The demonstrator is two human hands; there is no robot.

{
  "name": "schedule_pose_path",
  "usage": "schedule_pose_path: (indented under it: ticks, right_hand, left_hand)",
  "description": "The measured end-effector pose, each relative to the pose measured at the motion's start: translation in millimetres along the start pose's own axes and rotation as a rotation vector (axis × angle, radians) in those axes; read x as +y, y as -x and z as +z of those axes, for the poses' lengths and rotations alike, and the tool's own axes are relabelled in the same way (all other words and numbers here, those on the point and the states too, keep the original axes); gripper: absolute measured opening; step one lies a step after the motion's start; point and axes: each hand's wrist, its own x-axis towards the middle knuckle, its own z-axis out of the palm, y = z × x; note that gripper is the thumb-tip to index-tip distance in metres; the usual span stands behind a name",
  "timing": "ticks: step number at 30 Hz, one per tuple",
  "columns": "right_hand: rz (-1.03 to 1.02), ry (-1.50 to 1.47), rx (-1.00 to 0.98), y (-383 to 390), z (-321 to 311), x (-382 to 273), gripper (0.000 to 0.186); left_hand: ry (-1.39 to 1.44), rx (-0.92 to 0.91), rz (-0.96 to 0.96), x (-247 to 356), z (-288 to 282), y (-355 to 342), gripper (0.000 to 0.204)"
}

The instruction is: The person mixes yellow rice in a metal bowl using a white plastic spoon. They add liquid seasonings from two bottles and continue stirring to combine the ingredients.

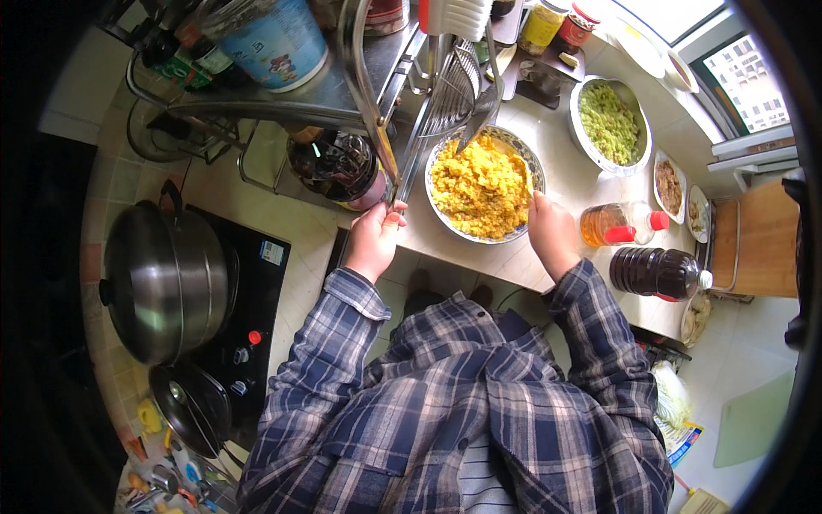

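Observation:
A round patterned bowl (pixel 437 214) heaped with yellow, crumbly cooked food (pixel 482 184) sits at the counter's front edge. My right hand (pixel 553 230) is closed on the bowl's right rim. To the left of the bowl, my left hand (pixel 374 240) is closed around something thin at the foot of the rack's metal bars; I cannot make out what it is. A metal spatula blade (pixel 481 124) hangs down over the bowl's far edge, beside a slotted skimmer (pixel 452 94). A dark, rounded jar (pixel 338 167) stands just beyond my left hand.
Right of the bowl are a deep dish of chopped green food (pixel 610 124), an amber bottle (pixel 618 224) and a dark bottle (pixel 659 274). A metal rack (pixel 364 77) with a blue tub (pixel 278 47) rises at the upper left. A lidded pot (pixel 167 283) stands on the black cooktop.

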Motion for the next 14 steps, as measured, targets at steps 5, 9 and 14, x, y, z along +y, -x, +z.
schedule_pose_path:
  ticks: [5, 9, 14]
  right_hand:
    - [0.006, -0.208, 0.145, -9.7, -15.8, -15.1, 0.019]
    - [-0.099, -0.15, 0.113, -11.4, -44.5, -5.3, 0.022]
    - [-0.026, 0.209, -0.129, -1.8, -34.4, 11.7, 0.021]
  left_hand:
    - [-0.006, -0.017, 0.0, 2.8, -0.8, -1.1, 0.018]
    - [0.014, -0.027, -0.02, 2.0, -0.7, -1.0, 0.018]
    - [-0.012, -0.02, -0.042, -3.6, -0.3, -2.0, 0.018]
